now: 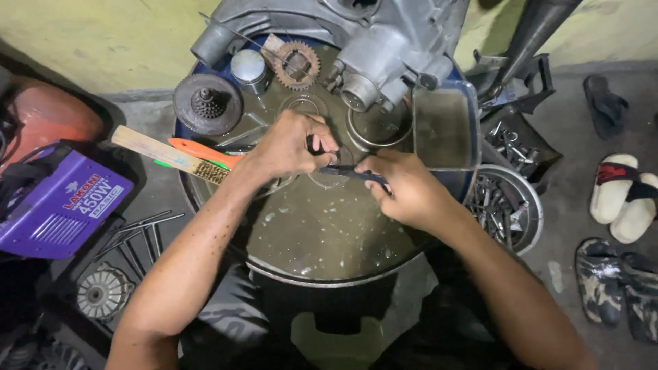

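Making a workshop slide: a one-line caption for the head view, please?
Two hands, left hand and right hand, work a small dark part over an oily drum top.

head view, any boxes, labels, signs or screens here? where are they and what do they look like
Purple box: on the floor at the far left, beside the round work surface; rectangular, purple, with a white label panel bearing red and dark print, and white slanted stripes on its near corner.
No other package, sign or screen shows.

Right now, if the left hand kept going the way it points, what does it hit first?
Likely the right hand: the left hand points right along the dark tool both hold. Depth unclear, fingertips nearly meet.
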